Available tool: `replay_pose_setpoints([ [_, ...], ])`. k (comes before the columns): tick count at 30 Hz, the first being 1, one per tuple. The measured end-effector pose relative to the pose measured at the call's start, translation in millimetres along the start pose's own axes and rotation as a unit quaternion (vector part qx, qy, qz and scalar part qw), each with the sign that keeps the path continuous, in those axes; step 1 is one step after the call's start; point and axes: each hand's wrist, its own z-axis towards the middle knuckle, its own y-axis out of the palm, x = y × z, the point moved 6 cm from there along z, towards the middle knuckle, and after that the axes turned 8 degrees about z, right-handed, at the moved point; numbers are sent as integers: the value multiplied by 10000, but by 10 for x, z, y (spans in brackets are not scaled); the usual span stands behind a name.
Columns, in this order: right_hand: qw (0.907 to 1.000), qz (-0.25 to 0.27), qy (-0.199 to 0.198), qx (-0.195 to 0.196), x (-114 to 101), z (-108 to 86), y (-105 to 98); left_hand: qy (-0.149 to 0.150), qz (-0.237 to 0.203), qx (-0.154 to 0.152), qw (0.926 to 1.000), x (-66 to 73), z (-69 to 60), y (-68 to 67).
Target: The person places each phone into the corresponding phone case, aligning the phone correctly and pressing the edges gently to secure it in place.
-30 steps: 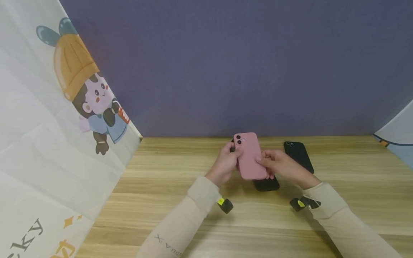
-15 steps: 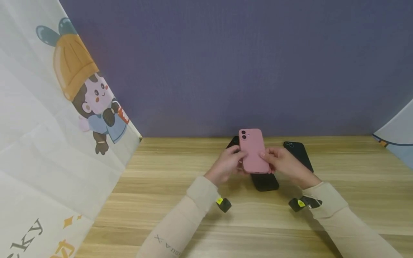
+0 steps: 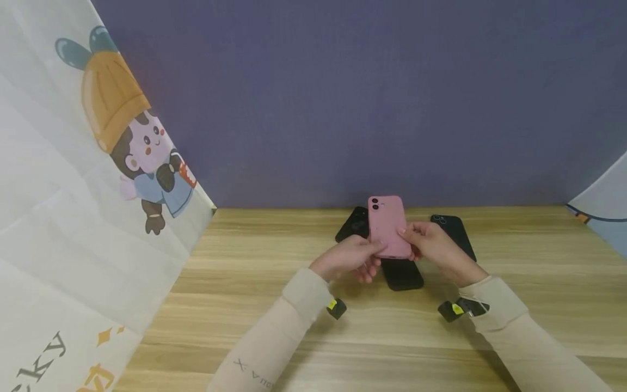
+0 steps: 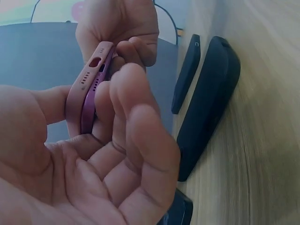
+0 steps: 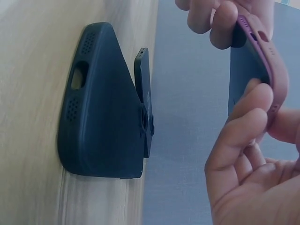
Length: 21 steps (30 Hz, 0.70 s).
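Above the table, both hands hold a phone with a purple edge (image 4: 87, 110) and a pink phone case (image 3: 388, 226), its camera end pointing away. The left hand (image 3: 349, 256) pinches the lower left corner, thumb on the case back and fingers beneath. My right hand (image 3: 433, 242) grips the lower right side, thumb on the back. In the left wrist view a thin gap shows between case and phone at the port end. The phone's dark screen (image 5: 255, 58) faces down. Directly below lies a black phone case (image 3: 403, 276), partly covered by the pink one.
A black phone (image 3: 354, 224) lies at the back, left of the pink case, partly hidden. Another black phone or case (image 3: 453, 235) rests behind the right hand. The wooden table (image 3: 245, 283) meets a dark blue panel (image 3: 367, 103) at its back edge.
The pink case and phone have moved slightly right and away. The left hand has shifted its hold down from the left side to the lower corner. The right hand keeps its grip.
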Motion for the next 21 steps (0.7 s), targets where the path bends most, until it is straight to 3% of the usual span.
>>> replay_pose_setpoints([
  [5,10000,87,37,-12,9,4,0,-23,2,-67,10000,-6,11,-1],
  [11,9998,123,-136,-77,-4,1,10,16,-83,36,10000,11,2,-14],
  [21,10000,-7,-59,16,18,10,-7,46,-107,124,9999,13,13,-11],
])
